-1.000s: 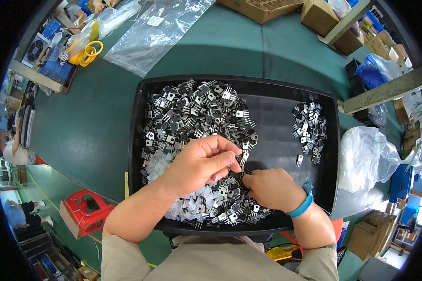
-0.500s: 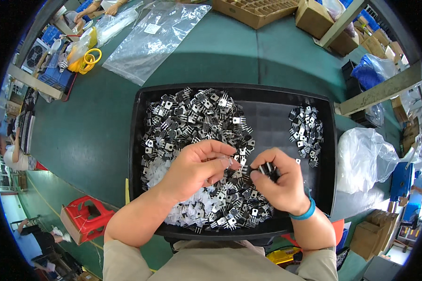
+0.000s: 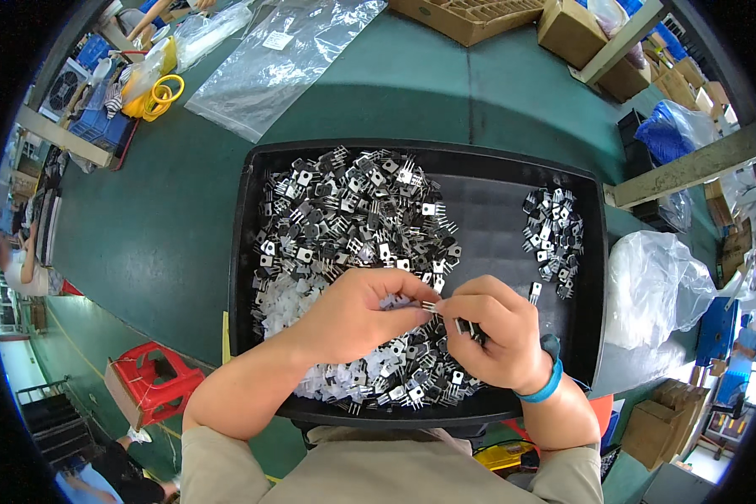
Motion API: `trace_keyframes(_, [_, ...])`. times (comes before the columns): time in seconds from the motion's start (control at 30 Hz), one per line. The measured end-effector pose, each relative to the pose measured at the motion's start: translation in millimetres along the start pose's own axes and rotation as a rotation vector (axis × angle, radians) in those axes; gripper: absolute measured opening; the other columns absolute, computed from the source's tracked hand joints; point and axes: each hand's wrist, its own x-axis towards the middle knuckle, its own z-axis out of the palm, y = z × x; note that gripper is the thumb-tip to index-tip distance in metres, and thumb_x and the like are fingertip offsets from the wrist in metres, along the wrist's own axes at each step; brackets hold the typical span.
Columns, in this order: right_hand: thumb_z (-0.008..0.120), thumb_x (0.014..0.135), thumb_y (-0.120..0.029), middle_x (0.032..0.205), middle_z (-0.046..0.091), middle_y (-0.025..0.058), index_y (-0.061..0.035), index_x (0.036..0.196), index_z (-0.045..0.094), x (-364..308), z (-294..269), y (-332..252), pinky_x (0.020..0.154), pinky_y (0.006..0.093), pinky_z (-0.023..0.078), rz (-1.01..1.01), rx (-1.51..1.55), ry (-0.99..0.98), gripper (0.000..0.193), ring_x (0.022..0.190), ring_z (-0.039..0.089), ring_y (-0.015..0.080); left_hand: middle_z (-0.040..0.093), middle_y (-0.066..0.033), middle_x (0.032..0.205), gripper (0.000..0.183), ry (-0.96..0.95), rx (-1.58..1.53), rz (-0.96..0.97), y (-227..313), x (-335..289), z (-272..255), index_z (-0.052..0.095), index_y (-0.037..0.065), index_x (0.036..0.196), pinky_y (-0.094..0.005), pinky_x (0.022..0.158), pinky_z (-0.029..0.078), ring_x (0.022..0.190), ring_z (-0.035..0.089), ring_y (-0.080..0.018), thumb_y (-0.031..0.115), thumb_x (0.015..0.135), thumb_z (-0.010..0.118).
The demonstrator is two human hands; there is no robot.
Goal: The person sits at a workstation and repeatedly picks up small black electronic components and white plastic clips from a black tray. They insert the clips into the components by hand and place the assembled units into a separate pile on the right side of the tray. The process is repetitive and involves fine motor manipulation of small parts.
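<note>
A person's two bare hands meet above a black tray on a green surface. The right hand has a closed grip on a small three-legged electronic component, pinched between thumb and forefinger so that its metal legs point left; this probably keeps the legs free for the other hand. More dark parts are tucked under the curled fingers, perhaps to save separate reaches. The left hand brings its thumb and forefinger around the leg ends; whether that grip is clenched on anything cannot be told.

The tray's left and middle hold a large heap of similar components, black with silvery faces. Translucent white pieces lie at its lower left, near the left forearm, seemingly within easy reach. A small cluster of components sits apart at the tray's right, with a single component just beside it; the gap seems to separate two groups.

Beyond the tray are a flat clear bag and a cardboard box with dividers. A bulky clear bag stands to the right.
</note>
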Motion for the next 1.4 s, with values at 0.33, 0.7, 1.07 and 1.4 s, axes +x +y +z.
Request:
trace_keyframes(0.33, [0.065,0.067,0.002,0.086,0.059,0.0102,-0.0064,0.096,0.064,1.1,1.0,1.5,0.056,0.0352,0.051,0.009,-0.059,-0.09,0.031,0.065,0.061,0.0264,0.067,-0.0038,0.085,0.013,0.033,0.102,0.07,5.0,-3.3,4.0,0.067,0.001,0.09,-0.026,0.075,0.048,0.08,0.059,-0.0105,0.002,0.078,0.071])
trace_keyframes(0.7, [0.066,0.064,0.001,0.085,0.058,0.0092,-0.0067,0.096,0.065,3.5,-7.0,0.8,0.052,0.034,0.049,-0.018,-0.058,-0.096,0.033,0.061,0.059,0.0247,0.067,-0.0045,0.085,0.015,0.019,0.196,0.078,2.7,-3.0,2.3,0.066,0.001,0.09,-0.0261,0.074,0.047,0.081,0.059,-0.0101,0.006,0.078,0.073])
trace_keyframes(1.07, [0.066,0.066,0.0,0.086,0.058,0.0084,-0.0079,0.095,0.065,3.8,-6.5,1.3,0.053,0.0344,0.05,-0.03,-0.065,-0.142,0.03,0.064,0.06,0.0247,0.067,-0.0038,0.086,0.016,0.004,0.169,0.039,4.6,-3.2,0.2,0.066,0.001,0.09,-0.0254,0.074,0.047,0.081,0.06,-0.0093,0.004,0.077,0.074])
trace_keyframes(1.4, [0.06,0.071,0.007,0.079,0.06,0.0125,-0.0007,0.091,0.061,7.0,-5.9,-2.9,0.061,0.0317,0.047,0.215,0.124,-0.039,0.021,0.07,0.06,0.0262,0.067,-0.0031,0.081,0.012,0.023,-0.093,-0.046,7.0,-3.1,-0.4,0.066,-0.001,0.091,-0.0226,0.066,0.045,0.072,0.057,-0.0075,0.005,0.081,0.069])
